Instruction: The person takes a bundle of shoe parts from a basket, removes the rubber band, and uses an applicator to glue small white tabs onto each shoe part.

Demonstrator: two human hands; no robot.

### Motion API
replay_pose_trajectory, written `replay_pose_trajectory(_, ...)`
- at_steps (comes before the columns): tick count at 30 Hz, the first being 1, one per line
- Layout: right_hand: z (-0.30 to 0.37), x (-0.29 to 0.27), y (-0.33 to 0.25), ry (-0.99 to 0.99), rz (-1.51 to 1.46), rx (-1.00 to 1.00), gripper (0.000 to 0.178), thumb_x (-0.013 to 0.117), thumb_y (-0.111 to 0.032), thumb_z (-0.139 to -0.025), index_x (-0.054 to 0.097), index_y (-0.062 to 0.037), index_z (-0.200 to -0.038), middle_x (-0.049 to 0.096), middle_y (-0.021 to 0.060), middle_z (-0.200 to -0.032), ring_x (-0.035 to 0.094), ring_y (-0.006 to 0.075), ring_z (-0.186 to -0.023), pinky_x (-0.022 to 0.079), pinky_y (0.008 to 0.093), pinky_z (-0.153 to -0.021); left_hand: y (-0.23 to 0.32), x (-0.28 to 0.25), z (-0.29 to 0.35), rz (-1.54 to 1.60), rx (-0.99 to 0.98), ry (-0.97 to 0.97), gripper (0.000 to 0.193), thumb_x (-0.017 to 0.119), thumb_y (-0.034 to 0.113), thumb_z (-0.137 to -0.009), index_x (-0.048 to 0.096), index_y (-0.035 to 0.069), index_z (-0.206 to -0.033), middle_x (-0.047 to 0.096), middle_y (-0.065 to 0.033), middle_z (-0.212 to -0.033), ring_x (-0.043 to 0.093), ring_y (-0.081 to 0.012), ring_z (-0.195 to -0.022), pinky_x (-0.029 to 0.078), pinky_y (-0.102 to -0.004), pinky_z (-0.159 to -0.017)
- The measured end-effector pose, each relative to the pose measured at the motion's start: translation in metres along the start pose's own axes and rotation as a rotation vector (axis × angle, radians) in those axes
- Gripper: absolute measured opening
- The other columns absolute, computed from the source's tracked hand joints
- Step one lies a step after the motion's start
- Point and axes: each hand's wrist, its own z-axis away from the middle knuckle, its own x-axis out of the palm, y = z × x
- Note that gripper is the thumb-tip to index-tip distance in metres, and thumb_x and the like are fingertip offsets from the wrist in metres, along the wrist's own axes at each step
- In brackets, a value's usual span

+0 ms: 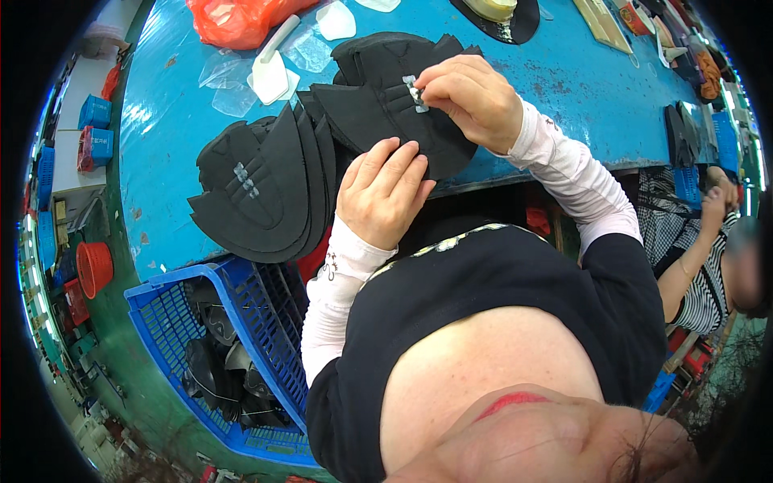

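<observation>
A stack of black shaped sheet pieces (pixel 366 105) lies near the table's front edge. My left hand (pixel 382 191) rests with its fingers stretched out over the lower edge of the top piece. Over the same piece, my right hand (pixel 473 98) is closed in a pinch, at a small shiny translucent patch (pixel 416 95) on its middle. What sits between those fingertips is too small to make out. To the left, a second stack of black pieces (pixel 241 211) bears a similar shiny patch (pixel 245 181) on top.
The blue table (pixel 555 101) holds a red plastic bag (pixel 241 20), clear plastic sheets (pixel 233 80) and a white-handled tool (pixel 278 40). A blue crate (pixel 161 294) with black items stands by its front left. Another person (pixel 700 249) sits at the right.
</observation>
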Motion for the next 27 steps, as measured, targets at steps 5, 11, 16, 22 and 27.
replay_pose_trajectory(5, 0.007, -0.007, -0.013, -0.02, -0.032, 0.03, 0.018, 0.074, -0.003, -0.08, 0.062, -0.0077, -0.092, 0.07, 0.0061, -0.099, 0.067, 0.0264, -0.094, 0.05, 0.0377, -0.088, 0.002, -0.003, -0.004, 0.006, -0.004, -0.002, 0.028, 0.079, 0.014, -0.074, 0.072, 0.007, -0.1, 0.07, -0.0073, -0.11, 0.065, -0.027, -0.107, 0.05, -0.038, -0.09)
replay_pose_trajectory(11, 0.007, -0.023, -0.021, 0.103, -0.214, 0.209, 0.018, 0.072, 0.003, -0.081, 0.065, -0.004, -0.095, 0.07, 0.0096, -0.1, 0.068, 0.025, -0.09, 0.053, 0.0333, -0.081, 0.001, -0.008, -0.007, -0.043, 0.028, -0.042, 0.027, 0.079, 0.016, -0.075, 0.072, 0.008, -0.1, 0.07, -0.0052, -0.11, 0.064, -0.0242, -0.107, 0.049, -0.0356, -0.083)
replay_pose_trajectory(16, 0.007, -0.009, -0.007, 0.211, -0.242, 0.273, 0.017, 0.071, 0.004, -0.082, 0.066, -0.0037, -0.097, 0.071, 0.0092, -0.1, 0.068, 0.024, -0.089, 0.053, 0.0311, -0.08, 0.003, -0.016, -0.014, -0.038, 0.041, -0.127, 0.03, 0.08, 0.02, -0.074, 0.071, 0.008, -0.101, 0.07, -0.0043, -0.109, 0.064, -0.0232, -0.106, 0.048, -0.0348, -0.079)
replay_pose_trajectory(22, 0.0, 0.011, 0.01, 0.181, -0.03, 0.054, 0.016, 0.074, -0.003, -0.082, 0.064, -0.008, -0.094, 0.071, 0.0045, -0.098, 0.067, 0.0249, -0.088, 0.05, 0.0342, -0.079, 0.004, -0.012, -0.014, -0.054, 0.061, -0.101, 0.029, 0.078, 0.019, -0.075, 0.069, 0.007, -0.099, 0.068, -0.0039, -0.107, 0.061, -0.022, -0.105, 0.048, -0.0343, -0.078)
replay_pose_trajectory(27, 0.005, 0.006, 0.002, 0.097, -0.047, 0.047, 0.017, 0.074, -0.002, -0.081, 0.064, -0.0082, -0.094, 0.07, 0.0047, -0.098, 0.066, 0.0256, -0.089, 0.05, 0.0349, -0.08, 0.005, -0.007, -0.014, -0.075, 0.057, -0.059, 0.021, 0.076, 0.011, -0.077, 0.07, 0.008, -0.097, 0.07, -0.005, -0.106, 0.065, -0.0238, -0.102, 0.05, -0.0347, -0.077)
